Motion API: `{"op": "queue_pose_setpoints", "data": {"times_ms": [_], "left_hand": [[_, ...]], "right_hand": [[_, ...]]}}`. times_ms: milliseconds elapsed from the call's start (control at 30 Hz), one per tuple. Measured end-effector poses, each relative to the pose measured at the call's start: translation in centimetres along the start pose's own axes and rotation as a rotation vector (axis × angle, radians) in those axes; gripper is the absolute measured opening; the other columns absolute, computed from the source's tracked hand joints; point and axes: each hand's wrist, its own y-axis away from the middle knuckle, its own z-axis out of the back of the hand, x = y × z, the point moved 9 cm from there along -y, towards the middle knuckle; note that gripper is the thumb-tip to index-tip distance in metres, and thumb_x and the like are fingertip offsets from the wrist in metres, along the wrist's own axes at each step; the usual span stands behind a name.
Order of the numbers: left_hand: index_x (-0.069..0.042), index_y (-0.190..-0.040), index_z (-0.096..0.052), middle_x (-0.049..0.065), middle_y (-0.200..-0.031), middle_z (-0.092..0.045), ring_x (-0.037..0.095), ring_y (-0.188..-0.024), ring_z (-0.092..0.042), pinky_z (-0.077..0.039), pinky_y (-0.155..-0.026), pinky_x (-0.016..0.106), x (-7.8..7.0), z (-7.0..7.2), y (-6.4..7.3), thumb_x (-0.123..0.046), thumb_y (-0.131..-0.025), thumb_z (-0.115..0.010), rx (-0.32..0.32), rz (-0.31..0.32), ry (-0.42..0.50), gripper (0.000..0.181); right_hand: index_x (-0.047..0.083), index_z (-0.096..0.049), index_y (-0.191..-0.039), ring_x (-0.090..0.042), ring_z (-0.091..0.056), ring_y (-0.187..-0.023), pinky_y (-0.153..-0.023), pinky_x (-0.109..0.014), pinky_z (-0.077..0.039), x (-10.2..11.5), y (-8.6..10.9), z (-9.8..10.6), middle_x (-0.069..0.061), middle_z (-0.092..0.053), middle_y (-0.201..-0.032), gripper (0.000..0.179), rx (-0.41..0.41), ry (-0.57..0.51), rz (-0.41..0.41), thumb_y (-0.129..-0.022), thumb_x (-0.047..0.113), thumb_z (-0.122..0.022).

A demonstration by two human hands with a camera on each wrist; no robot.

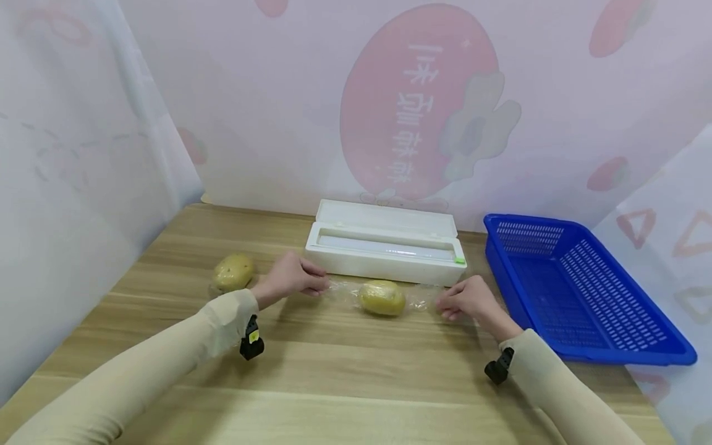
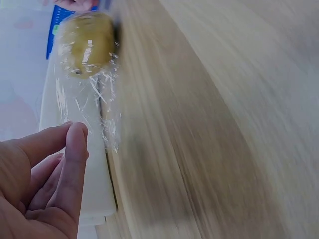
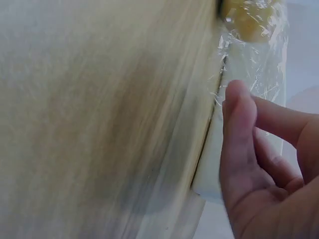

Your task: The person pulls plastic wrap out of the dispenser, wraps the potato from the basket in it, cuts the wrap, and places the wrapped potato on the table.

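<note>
In the head view a yellow potato lies inside clear cling film, whose loose ends stretch out to both sides. My left hand pinches the left end between thumb and fingertips. On the opposite side, my right hand pinches the right end the same way. Seen from the left wrist, the film runs from the fingertips up to the potato. Crinkled film also spans from thumb and finger to the potato in the right wrist view.
Behind the potato stands a white cling film box with its lid raised and a roll inside. A second, film-wrapped potato sits at the left. To the right is a blue plastic basket on the wooden table.
</note>
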Motion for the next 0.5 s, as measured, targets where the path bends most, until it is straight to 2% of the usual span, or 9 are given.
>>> {"op": "queue_pose_setpoints", "data": {"times_ms": [167,333,500], "left_hand": [[0.008,-0.103,-0.073,0.013,-0.086,-0.073,0.026,-0.070,-0.072,-0.058,-0.068,0.038,0.0,0.2,-0.4,-0.003,-0.081,-0.080,-0.041,-0.026,-0.094,0.026],[0.008,-0.100,-0.074,0.013,-0.085,-0.073,0.019,-0.064,-0.070,-0.057,-0.062,0.031,0.0,-0.1,-0.8,-0.002,-0.079,-0.081,-0.060,-0.055,-0.203,0.024],[0.007,-0.096,-0.075,0.013,-0.083,-0.073,0.017,-0.061,-0.070,-0.057,-0.060,0.030,0.2,-0.5,-1.1,-0.003,-0.077,-0.084,-0.078,-0.046,-0.247,0.023]], "right_hand": [[-0.001,-0.076,-0.074,-0.013,-0.059,-0.045,-0.044,-0.025,-0.050,0.4,-0.6,-0.1,-0.010,-0.066,-0.059,0.011,-0.036,0.176,-0.015,-0.074,0.007,-0.084],[0.001,-0.069,-0.060,-0.011,-0.053,-0.041,-0.041,-0.024,-0.046,0.3,-1.1,-0.2,-0.003,-0.059,-0.050,0.022,-0.027,0.268,-0.029,-0.072,0.009,-0.086],[0.005,-0.061,-0.054,-0.012,-0.048,-0.041,-0.040,-0.023,-0.039,-0.1,-1.5,-0.4,-0.001,-0.052,-0.048,0.031,0.012,0.319,-0.073,-0.069,0.012,-0.087]]}}
